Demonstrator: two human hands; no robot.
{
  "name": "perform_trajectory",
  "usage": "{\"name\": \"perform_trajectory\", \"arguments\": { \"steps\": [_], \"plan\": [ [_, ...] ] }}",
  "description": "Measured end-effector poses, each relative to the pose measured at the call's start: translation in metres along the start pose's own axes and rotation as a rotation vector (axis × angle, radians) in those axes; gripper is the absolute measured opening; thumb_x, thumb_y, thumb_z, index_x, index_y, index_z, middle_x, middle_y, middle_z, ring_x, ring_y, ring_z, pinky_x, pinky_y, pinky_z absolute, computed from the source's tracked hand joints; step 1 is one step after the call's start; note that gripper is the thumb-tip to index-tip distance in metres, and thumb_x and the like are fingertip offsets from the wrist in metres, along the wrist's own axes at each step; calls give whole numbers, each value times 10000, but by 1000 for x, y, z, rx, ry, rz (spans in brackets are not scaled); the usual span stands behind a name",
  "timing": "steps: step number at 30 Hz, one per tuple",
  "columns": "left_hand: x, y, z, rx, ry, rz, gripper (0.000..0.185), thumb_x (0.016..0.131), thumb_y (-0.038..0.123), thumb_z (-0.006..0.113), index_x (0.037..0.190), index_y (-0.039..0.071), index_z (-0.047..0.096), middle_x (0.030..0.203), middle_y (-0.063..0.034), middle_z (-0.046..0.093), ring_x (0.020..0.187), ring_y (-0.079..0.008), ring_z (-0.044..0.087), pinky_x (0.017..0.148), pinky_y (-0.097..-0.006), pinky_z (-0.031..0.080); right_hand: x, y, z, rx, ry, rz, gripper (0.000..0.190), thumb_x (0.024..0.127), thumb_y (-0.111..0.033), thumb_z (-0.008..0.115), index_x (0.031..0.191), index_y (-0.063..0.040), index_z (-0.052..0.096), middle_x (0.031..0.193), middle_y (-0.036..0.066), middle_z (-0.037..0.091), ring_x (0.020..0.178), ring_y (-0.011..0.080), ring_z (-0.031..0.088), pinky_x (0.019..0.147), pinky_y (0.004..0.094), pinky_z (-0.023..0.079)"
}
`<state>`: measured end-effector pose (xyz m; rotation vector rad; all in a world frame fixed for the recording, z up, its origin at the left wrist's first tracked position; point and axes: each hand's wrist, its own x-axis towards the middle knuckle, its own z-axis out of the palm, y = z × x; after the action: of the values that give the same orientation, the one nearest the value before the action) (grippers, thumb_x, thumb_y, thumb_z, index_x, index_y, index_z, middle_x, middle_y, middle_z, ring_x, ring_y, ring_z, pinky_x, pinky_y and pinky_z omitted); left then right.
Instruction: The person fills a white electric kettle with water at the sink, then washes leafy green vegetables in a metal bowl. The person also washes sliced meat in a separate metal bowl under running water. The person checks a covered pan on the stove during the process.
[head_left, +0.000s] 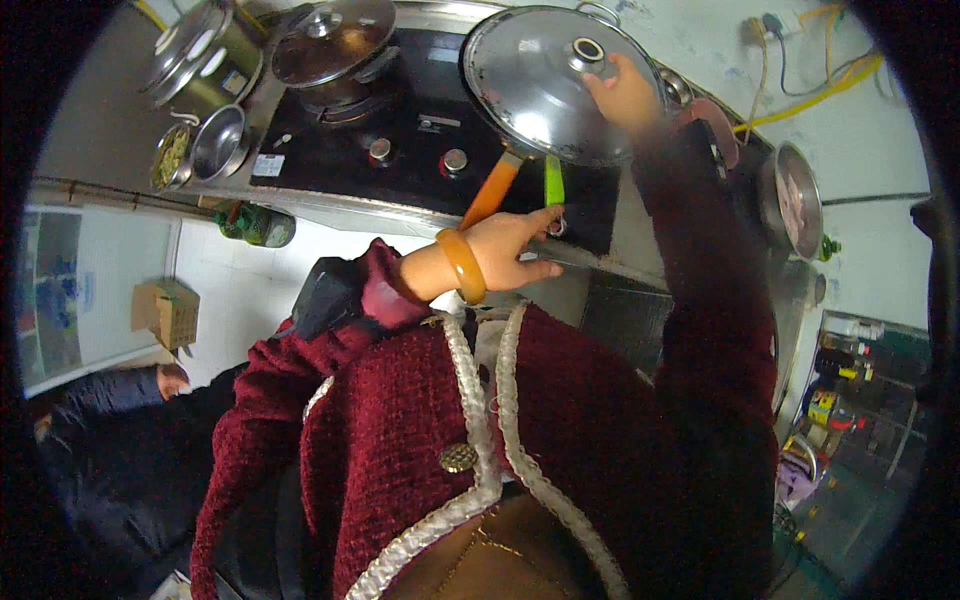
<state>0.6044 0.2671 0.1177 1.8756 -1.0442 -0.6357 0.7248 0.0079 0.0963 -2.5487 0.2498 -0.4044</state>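
A large domed metal wok lid (536, 82) covers a pan on the right of the black glass gas hob (416, 154). My right hand (626, 94) reaches to the lid's round knob (587, 52), thumb and fingers around its near right side; whether they grip it is hard to tell. An orange handle (495, 187) and a green handle (554, 180) stick out towards me from under the lid. Beside the green handle's end is my left hand (506, 251), fingers apart, palm side partly turned away, with a yellow-brown bangle (461, 266) at its wrist.
A glass-lidded pot (330, 45) stands on the left burner. Further left are a tall steel pot (206, 60), an empty-looking steel bowl (220, 142) and a small bowl of chopped greens (172, 157). A steel basin with pale food (795, 199) is at right. Another person's hand (172, 380) shows at lower left.
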Motion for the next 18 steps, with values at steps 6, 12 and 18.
{"name": "perform_trajectory", "arguments": {
  "steps": [6,12,18],
  "plan": [
    [-9,-13,-14,-151,96,-11,574,769,88,653,1268,-1,382,1018,-129,588,920,-163,566,818,-285,453,-79,-8,-28,60,4,25,460,747,-334,653,1053,-18,518,737,118,621,661,241,617,601,348,478],
    [-9,-48,-27,-178,412,-22,412,756,116,671,1110,-19,507,993,-117,553,935,-190,560,794,-269,441,-131,-29,-23,417,-177,292,376,777,-293,643,973,2,519,729,123,624,552,184,607,530,291,473],
    [-18,-62,-24,-203,405,-124,444,767,147,672,1156,25,495,1092,-101,545,1012,-193,527,849,-302,417,-174,-37,-18,672,-255,378,290,796,-204,627,955,9,509,715,124,608,545,159,592,498,288,468]
  ]
}}
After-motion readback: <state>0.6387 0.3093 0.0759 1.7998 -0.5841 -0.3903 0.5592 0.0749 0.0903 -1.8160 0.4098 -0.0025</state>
